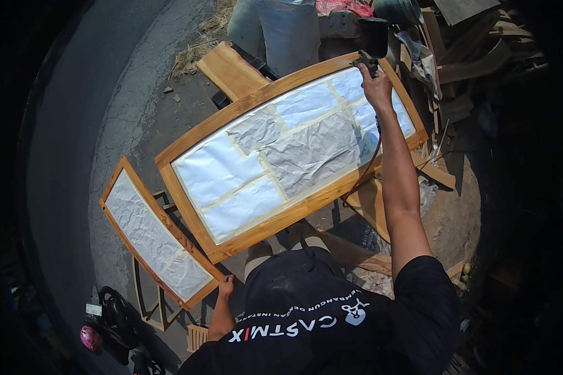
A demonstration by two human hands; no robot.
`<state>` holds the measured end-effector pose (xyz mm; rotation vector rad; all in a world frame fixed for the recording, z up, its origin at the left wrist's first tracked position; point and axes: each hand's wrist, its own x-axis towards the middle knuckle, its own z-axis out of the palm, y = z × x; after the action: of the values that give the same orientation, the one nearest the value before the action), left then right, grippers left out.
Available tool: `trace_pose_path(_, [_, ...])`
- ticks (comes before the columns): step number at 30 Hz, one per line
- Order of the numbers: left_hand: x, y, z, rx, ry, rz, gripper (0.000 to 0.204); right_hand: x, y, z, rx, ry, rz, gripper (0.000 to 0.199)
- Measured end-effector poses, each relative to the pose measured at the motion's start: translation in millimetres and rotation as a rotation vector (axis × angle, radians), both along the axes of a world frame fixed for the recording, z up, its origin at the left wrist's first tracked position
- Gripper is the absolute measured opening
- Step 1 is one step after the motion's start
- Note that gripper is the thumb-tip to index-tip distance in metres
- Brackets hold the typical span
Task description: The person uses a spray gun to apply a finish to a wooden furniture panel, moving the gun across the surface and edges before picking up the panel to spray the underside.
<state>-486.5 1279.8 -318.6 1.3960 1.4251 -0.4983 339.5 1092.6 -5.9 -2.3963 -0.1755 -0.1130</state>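
Observation:
A large wooden frame (281, 220) lies across the middle, its panel masked with taped white and grey paper (316, 150). Over its far right corner, my right hand (376, 87) is closed around a dark spray gun (365, 62). A reddish hose (370, 170) hangs from the gun along my forearm. To the left is a smaller wooden frame (162, 215), also covered with paper (149, 228). At its near right corner, my left hand (226, 285) is closed on the frame's edge; the fingertips are partly hidden.
Beyond the large frame are a wooden board (231, 70) and pale sacks (288, 37). Scrap wood (475, 62) is heaped at the far right. A parked motorbike (116, 319) with a pink helmet (91, 338) stands at the lower left, beside the paved road (65, 187).

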Motion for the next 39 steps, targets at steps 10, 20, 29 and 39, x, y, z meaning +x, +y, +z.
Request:
trace_pose_path(10, [21.8, -3.6, 26.2, -0.015, 0.035, -0.036, 0.034, 77.8, -39.9, -17.1, 0.0, 0.021, -0.156, 0.06])
trace_pose_path(20, [33.0, -6.9, 30.8, -0.032, -0.034, -0.038, 0.033, 76.5, -68.6, -28.7, 0.201, -0.216, -0.322, 0.054])
trace_pose_path(29, [60.3, 14.2, -2.8, -0.048, 0.098, -0.046, 0.033, -51.2, -116.0, 34.8, 0.439, 0.284, -0.325, 0.053])
trace_pose_path(39, [132.5, 18.0, 22.2, 0.014, 0.016, -0.942, 0.039, -190.1, -294.4, 58.9, -0.05, 0.126, -0.399, 0.033])
